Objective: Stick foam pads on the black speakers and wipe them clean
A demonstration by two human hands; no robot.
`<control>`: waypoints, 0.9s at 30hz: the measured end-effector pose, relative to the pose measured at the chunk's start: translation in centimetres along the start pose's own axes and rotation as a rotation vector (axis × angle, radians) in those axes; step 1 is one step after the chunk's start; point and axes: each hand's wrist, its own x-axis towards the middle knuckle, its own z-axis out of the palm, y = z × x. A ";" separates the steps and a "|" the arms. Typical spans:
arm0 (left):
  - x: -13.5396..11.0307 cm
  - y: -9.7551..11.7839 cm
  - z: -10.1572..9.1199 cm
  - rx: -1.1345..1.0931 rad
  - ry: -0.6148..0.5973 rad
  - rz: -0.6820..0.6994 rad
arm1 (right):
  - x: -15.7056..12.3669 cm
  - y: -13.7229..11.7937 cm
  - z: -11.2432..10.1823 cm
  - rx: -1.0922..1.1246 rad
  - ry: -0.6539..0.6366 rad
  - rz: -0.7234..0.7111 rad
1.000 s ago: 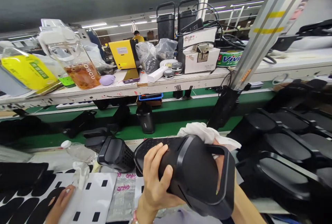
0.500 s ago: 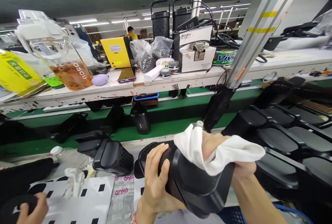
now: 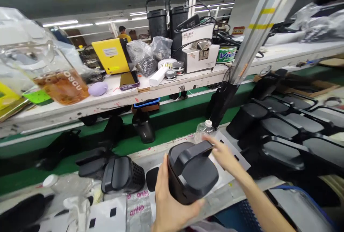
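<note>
My left hand (image 3: 170,207) grips a black plastic speaker-like housing (image 3: 192,171) from below and the left, holding it upright over the bench edge. My right hand (image 3: 223,155) reaches past the housing's upper right corner with its fingers stretched out and slightly blurred. Nothing shows in it. Its fingertips are close to a small clear bottle with a white cap (image 3: 203,130). A white sheet with black squares (image 3: 228,174) lies under the right hand.
A row of black housings (image 3: 271,128) fills the right side. Another grilled housing (image 3: 120,174) lies left, beside "anko" bags (image 3: 134,207). A green belt (image 3: 172,135) runs behind, under a cluttered shelf (image 3: 113,97). A slanted metal post (image 3: 255,31) rises at right.
The white cloth that my right hand pressed on the housing is gone from it. That hand has left the housing and stretched forward toward the bottle. The housing now stands more upright.
</note>
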 end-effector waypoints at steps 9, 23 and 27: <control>-1.6 0.6 2.6 -0.080 -0.437 0.304 | -11.1 -7.1 -6.5 -0.127 -0.107 -0.099; -17.6 11.5 13.1 -0.431 -1.337 0.753 | -41.0 -5.5 -17.5 0.111 0.470 0.489; -25.7 16.3 16.0 -0.455 -1.537 0.857 | -50.8 -5.8 -19.3 -0.089 0.775 0.564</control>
